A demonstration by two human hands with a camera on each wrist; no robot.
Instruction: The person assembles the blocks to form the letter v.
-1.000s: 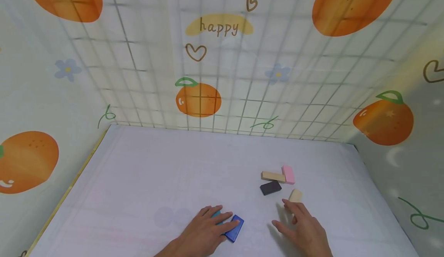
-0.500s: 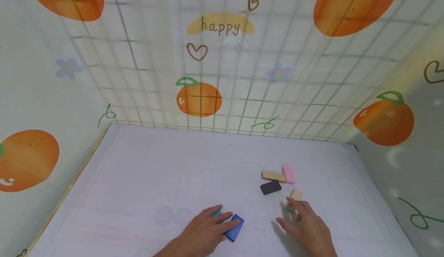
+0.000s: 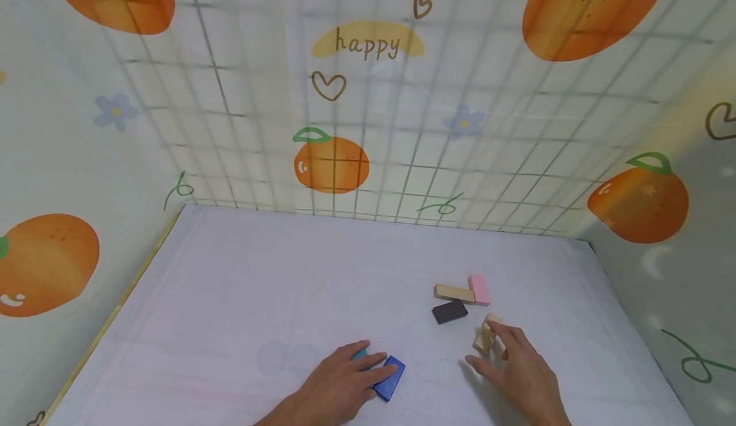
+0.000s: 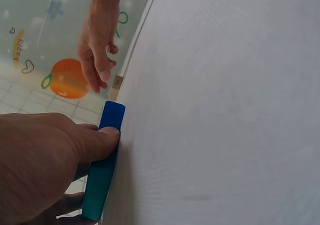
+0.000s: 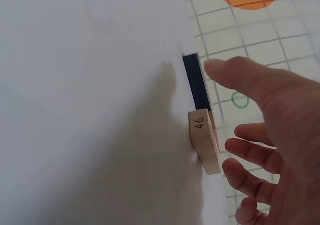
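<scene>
My left hand (image 3: 342,381) spreads over a blue block (image 3: 389,379) and a teal block (image 3: 359,355) lying side by side. In the left wrist view its thumb presses where the blue block (image 4: 112,114) meets the teal block (image 4: 98,190), with fingers on the other side; most of the teal block is hidden in the head view. My right hand (image 3: 520,368) hovers at a natural wooden block (image 3: 486,335), thumb and forefinger apart, forefinger tip right at its top. The wooden block (image 5: 201,135) has "46" on its end in the right wrist view, beside the spread fingers.
Just beyond the wooden block lie a black block (image 3: 450,311), a second wooden block (image 3: 453,292) and a pink block (image 3: 479,290), close together. They lie on a white-covered table (image 3: 287,266). A fabric backdrop with printed oranges (image 3: 331,165) surrounds the far side and both sides.
My right hand has shifted right, its forefinger coming over the wooden block's top, and more of that block shows now. My left hand has stayed on the blue and teal blocks.
</scene>
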